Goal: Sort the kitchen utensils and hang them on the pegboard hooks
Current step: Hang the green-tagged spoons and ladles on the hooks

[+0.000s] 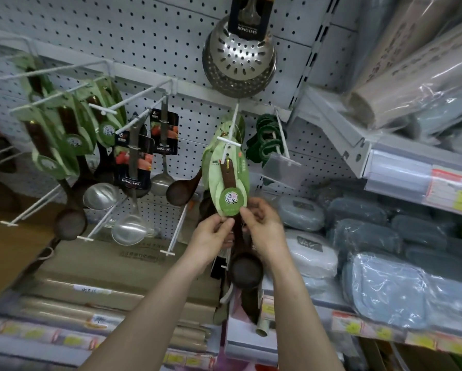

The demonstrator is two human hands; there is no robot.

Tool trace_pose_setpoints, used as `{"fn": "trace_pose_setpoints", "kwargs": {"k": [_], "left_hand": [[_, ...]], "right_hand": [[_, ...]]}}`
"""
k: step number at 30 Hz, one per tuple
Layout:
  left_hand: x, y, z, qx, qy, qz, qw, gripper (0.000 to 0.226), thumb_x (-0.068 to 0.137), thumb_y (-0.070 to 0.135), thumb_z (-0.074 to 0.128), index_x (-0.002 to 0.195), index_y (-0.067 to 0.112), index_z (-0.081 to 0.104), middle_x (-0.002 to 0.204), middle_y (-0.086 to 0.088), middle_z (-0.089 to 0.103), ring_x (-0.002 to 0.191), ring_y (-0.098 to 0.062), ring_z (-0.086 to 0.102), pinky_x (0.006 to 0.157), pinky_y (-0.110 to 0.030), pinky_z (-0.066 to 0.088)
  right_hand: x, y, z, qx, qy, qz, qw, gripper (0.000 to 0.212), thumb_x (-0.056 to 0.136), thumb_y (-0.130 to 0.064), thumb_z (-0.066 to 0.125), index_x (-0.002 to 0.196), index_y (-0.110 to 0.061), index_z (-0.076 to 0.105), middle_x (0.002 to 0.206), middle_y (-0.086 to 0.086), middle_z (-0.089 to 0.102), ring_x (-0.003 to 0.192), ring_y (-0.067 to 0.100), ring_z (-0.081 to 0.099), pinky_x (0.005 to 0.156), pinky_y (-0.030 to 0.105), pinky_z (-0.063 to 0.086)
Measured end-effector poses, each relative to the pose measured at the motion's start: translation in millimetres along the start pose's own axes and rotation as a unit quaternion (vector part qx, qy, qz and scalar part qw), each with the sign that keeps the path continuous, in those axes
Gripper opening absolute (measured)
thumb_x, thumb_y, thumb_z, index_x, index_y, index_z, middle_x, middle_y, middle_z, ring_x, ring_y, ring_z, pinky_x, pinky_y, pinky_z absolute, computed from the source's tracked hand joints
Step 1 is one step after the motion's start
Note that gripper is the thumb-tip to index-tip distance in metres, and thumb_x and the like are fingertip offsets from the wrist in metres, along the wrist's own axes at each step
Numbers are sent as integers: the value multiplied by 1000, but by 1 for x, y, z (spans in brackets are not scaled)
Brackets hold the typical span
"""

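Wooden ladle [245, 269], dark brown, hangs bowl-down at centre frame, its handle wrapped in a green card sleeve [228, 180].

- Position: the sleeve's top sits at the T-shaped tip of a white hook [228, 141]. I cannot tell whether the hole is fully threaded.
- Grip: the left hand [211, 234] pinches the sleeve's lower edge, thumb in front. The right hand [262, 223] pinches the same edge by the round label. Both grips are narrow, fingertips only.
- Handling, judged: the ladle is light and stiff, with its weight low in the bowl, so it will likely swing. The card is thin and would crease or tear at the hole if pulled. A better hold is the wooden handle just under the sleeve, guiding the top by the card.
- Surroundings: more green-sleeved ladles [63, 135] at left and steel ladles [129, 228] at lower left. A perforated steel skimmer [239, 62] hangs above on the pegboard [144, 36]. Wrapped blue packs [385, 285] fill the shelves at right.
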State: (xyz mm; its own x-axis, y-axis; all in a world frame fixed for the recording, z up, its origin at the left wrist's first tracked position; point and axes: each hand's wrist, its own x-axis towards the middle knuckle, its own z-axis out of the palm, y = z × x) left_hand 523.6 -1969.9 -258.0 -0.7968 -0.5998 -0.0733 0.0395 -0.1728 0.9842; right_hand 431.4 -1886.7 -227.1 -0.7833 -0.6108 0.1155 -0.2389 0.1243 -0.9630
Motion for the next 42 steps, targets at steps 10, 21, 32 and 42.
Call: {"fn": "trace_pose_setpoints", "kwargs": {"k": [10, 21, 32, 42], "left_hand": [[-9, -8, -34, 87, 70, 17, 994, 28, 87, 43, 62, 93, 16, 65, 98, -21, 70, 92, -41, 67, 83, -52, 57], [15, -4, -70, 122, 73, 15, 990, 18, 95, 9, 60, 104, 23, 66, 102, -1, 70, 102, -16, 65, 101, -41, 49], [75, 14, -98, 189, 53, 104, 975, 32, 94, 2, 56, 125, 11, 59, 118, -1, 64, 96, 7, 57, 82, -3, 44], [128, 15, -105, 283, 18, 132, 950, 46, 99, 5, 48, 144, 13, 43, 144, -6, 49, 132, -22, 45, 102, -21, 30]], "right_hand": [[-4, 2, 18, 39, -72, 22, 996, 8, 96, -11, 62, 101, -17, 60, 91, 4, 65, 73, 9, 62, 61, 22, 52], [16, 14, 36, 26, -55, 57, 996, 26, 90, 6, 62, 97, -18, 61, 91, 3, 65, 86, 13, 61, 74, 23, 53], [45, 40, 80, -48, 66, 131, 988, 53, 73, -21, 85, 116, -25, 54, 108, -3, 67, 99, 15, 66, 91, 34, 55], [69, 39, 122, -78, 164, 108, 977, 55, 58, -48, 79, 107, -28, 67, 114, -2, 71, 110, 15, 65, 98, 39, 53]]}}
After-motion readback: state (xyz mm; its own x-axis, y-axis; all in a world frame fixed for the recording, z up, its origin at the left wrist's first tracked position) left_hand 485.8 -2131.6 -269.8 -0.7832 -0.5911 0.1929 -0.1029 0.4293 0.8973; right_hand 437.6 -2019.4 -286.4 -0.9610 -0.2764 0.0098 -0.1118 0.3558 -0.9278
